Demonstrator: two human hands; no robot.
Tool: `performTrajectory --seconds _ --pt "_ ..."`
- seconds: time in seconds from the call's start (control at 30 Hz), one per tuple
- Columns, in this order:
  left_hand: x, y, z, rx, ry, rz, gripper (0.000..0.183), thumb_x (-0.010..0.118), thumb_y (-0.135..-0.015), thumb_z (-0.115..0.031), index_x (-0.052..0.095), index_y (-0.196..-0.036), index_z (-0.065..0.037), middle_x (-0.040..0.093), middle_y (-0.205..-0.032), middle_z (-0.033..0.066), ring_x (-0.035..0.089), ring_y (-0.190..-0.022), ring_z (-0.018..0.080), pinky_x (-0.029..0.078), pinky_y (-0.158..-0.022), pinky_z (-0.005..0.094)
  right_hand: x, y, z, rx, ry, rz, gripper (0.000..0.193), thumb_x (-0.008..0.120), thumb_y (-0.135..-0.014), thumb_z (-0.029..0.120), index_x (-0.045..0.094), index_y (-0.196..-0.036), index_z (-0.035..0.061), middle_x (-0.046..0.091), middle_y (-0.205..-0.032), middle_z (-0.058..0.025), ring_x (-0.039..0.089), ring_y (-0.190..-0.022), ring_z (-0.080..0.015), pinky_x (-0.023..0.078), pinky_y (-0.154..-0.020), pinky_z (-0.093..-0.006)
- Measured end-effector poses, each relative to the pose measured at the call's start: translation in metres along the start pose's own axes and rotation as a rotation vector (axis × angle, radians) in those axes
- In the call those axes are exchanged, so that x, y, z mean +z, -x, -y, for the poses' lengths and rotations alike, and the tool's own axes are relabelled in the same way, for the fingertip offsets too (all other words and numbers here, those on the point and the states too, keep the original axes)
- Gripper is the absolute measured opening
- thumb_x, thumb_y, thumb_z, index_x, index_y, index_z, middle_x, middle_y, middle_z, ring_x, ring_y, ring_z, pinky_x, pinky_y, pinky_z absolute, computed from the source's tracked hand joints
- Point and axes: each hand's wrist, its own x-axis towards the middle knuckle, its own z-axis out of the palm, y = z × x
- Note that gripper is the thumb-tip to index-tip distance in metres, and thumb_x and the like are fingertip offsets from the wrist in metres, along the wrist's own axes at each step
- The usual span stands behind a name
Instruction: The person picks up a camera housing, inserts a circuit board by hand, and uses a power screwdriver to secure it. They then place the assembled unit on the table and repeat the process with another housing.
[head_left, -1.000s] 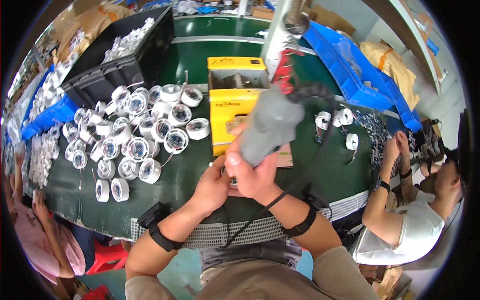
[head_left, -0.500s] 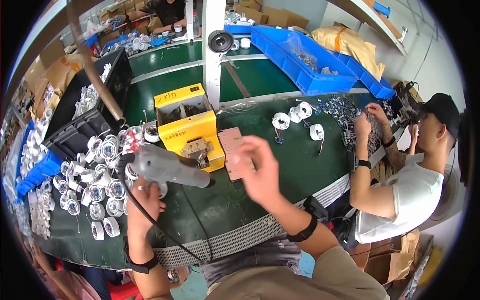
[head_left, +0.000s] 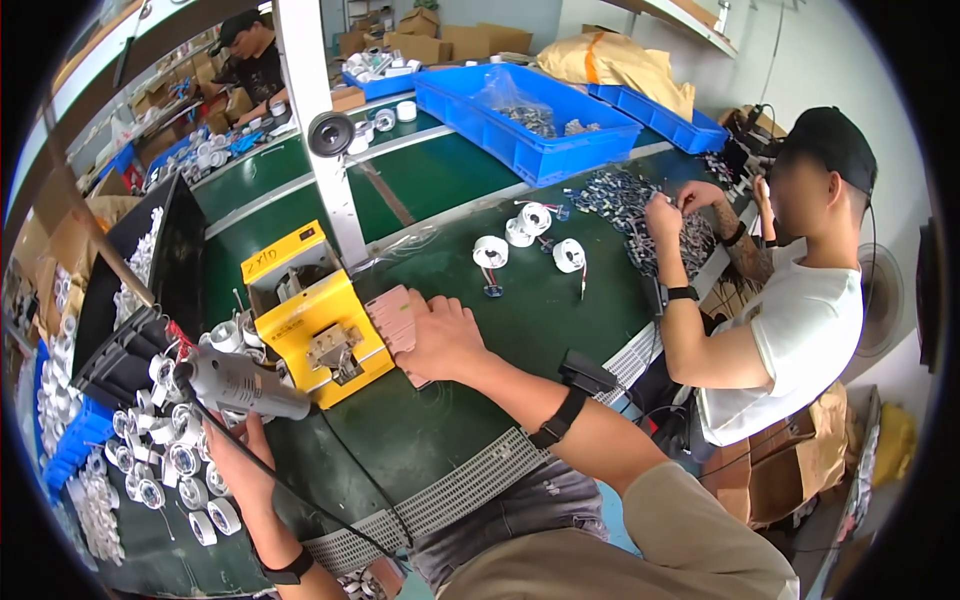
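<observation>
My right hand lies over a flat pink rectangular slab beside the yellow machine. Its bent fingers close over the slab's right side. A grey cylindrical power tool with a black cord hangs at a slant left of the machine. My left hand is just below and behind this tool. The tool hides most of its fingers, so I cannot tell whether they hold anything. White round housings with clear inner parts lie heaped beside my left hand.
Several white housings with wires lie right of centre, near a pile of small wired parts. A co-worker handles parts at the right. A blue bin stands at the back; a black crate stands left. A white post rises behind the machine.
My right hand has come down from the air onto the pink slab. My left hand has shifted down and left. The view has turned, so the bench appears farther left.
</observation>
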Motion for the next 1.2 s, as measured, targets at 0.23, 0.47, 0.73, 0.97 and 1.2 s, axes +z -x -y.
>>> performTrajectory --seconds 0.23,0.47,0.73,0.97,1.2 --pt "-0.006 -0.002 -0.007 -0.027 -0.023 0.033 0.047 0.062 -0.086 -0.009 0.043 -0.125 0.009 0.056 -0.111 0.0205 0.066 -0.08 0.0234 0.052 -0.066 0.0331 -0.003 -0.021 -0.004 -0.029 0.042 -0.003 0.089 0.074 -0.059 0.036 0.039 -0.133 0.0013 0.052 -0.116 -0.0193 0.047 -0.112 -0.0343 0.038 -0.093 -0.0422" --pt "-0.008 -0.001 -0.019 0.071 -0.075 0.039 0.043 0.062 -0.086 -0.01 0.048 -0.125 0.003 0.056 -0.113 0.0178 0.066 -0.078 0.0215 0.052 -0.071 0.0306 -0.005 -0.048 -0.001 0.042 0.067 0.019 0.09 0.074 -0.062 0.039 0.038 -0.137 0.0036 0.051 -0.121 -0.021 0.048 -0.116 -0.0365 0.039 -0.098 -0.0437" --pt "-0.008 0.0 -0.019 0.077 -0.12 0.016 0.042 0.062 -0.087 -0.011 0.05 -0.124 0.001 0.056 -0.108 0.0166 0.063 -0.072 0.0204 0.049 -0.067 0.0317 0.015 -0.058 0.011 0.054 0.006 -0.131 0.09 0.076 -0.062 0.043 0.042 -0.135 0.003 0.052 -0.119 -0.0196 0.048 -0.115 -0.0348 0.039 -0.097 -0.042" --pt "-0.014 0.002 -0.032 0.112 -0.166 -0.1 0.048 0.064 -0.084 -0.01 0.046 -0.126 0.004 0.053 -0.106 0.0165 0.054 -0.066 0.0204 0.046 -0.063 0.0314 -0.005 -0.049 0.007 0.052 -0.072 -0.279 0.075 0.073 -0.068 0.043 0.048 -0.127 0.0046 0.05 -0.122 -0.0192 0.045 -0.117 -0.0338 0.037 -0.097 -0.0439" --pt "-0.02 0.02 -0.056 0.183 -0.078 0.131 0.028 0.069 -0.075 -0.009 0.048 -0.058 0.0 0.046 -0.05 0.0143 0.046 -0.043 0.027 0.035 -0.044 0.037 -0.029 -0.058 -0.106 0.199 0.068 -0.476 0.049 0.065 -0.076 0.022 0.055 -0.123 0.01 0.063 -0.108 -0.016 0.062 -0.096 -0.0332 0.048 -0.085 -0.0435"
